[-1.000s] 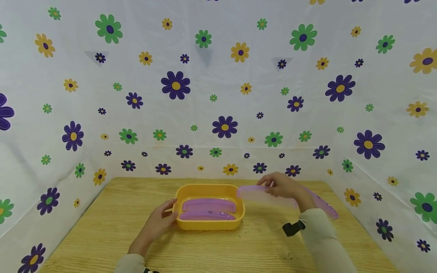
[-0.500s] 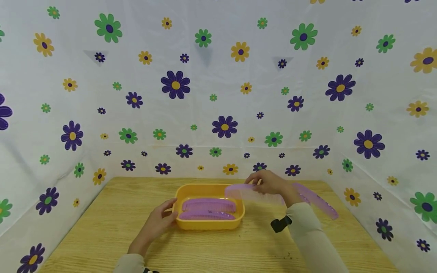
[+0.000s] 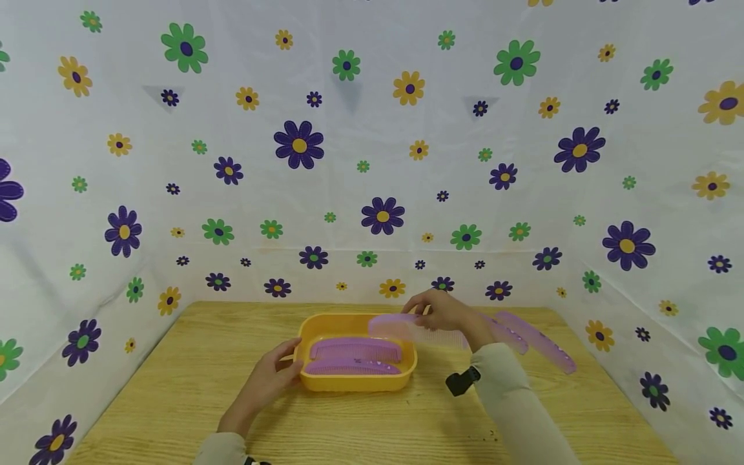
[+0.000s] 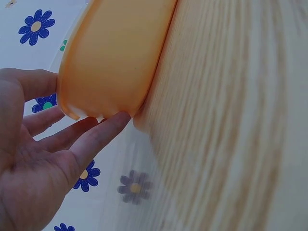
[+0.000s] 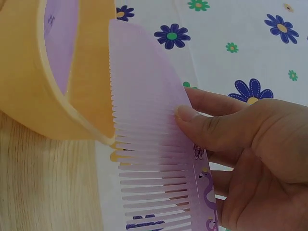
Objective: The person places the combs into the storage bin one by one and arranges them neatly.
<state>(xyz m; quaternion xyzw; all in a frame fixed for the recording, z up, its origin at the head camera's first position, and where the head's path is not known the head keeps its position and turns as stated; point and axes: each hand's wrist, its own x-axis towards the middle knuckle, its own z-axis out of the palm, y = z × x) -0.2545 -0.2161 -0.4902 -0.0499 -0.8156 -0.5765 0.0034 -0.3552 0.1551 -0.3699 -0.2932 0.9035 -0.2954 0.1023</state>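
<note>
Two bare hands, left [image 3: 264,381] & right [image 3: 450,314], pale beige long sleeves [image 3: 511,400], small black device [image 3: 462,381] at right wrist

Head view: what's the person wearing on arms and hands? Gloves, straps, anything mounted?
Both hands are bare, no gloves: left hand, right hand. Each forearm is covered by a pale beige long sleeve reaching the wrist. A small black device sits at the right wrist; a dark edge of something similar shows at the left cuff. No rings visible.

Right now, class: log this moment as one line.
left hand: steadies yellow tray | right hand: holds purple comb over tray | tray: two combs
</note>
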